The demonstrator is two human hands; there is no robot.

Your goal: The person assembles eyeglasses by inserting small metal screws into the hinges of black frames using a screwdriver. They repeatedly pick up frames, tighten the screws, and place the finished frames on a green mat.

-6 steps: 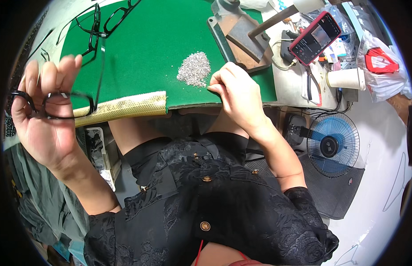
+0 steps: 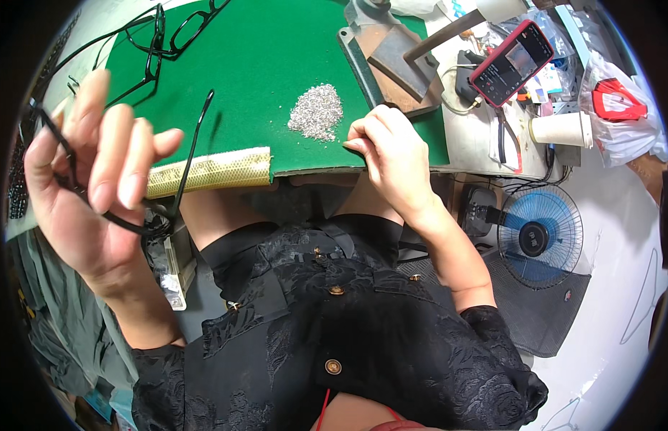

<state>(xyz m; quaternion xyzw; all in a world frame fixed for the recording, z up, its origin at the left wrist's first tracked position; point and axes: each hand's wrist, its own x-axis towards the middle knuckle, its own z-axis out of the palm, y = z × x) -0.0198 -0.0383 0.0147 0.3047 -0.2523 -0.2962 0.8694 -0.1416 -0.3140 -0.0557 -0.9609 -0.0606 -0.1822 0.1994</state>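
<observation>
My left hand (image 2: 93, 194) is raised at the left edge of the table, its fingers curled around a black eyeglass frame (image 2: 197, 131). One temple arm sticks up to the right of the hand; part of the frame is hidden by the fingers. My right hand (image 2: 397, 158) rests at the front edge of the green mat (image 2: 240, 79), thumb and forefinger pinched together. Whatever lies between those fingertips is too small to make out. Just left of them is a pile of tiny silvery metal pieces (image 2: 316, 113).
More black eyeglass frames (image 2: 159, 50) lie at the mat's far left. A yellow mesh-patterned strip (image 2: 215, 171) covers the table's front edge. Behind my right hand stands a heavy metal block (image 2: 402, 68). Rightward are a phone (image 2: 512, 63), a paper cup (image 2: 560, 129) and a fan (image 2: 539, 235).
My left hand has turned and its fingers have shifted, swinging the eyeglass frame so one temple arm now points up and right. My right hand has moved very slightly right.
</observation>
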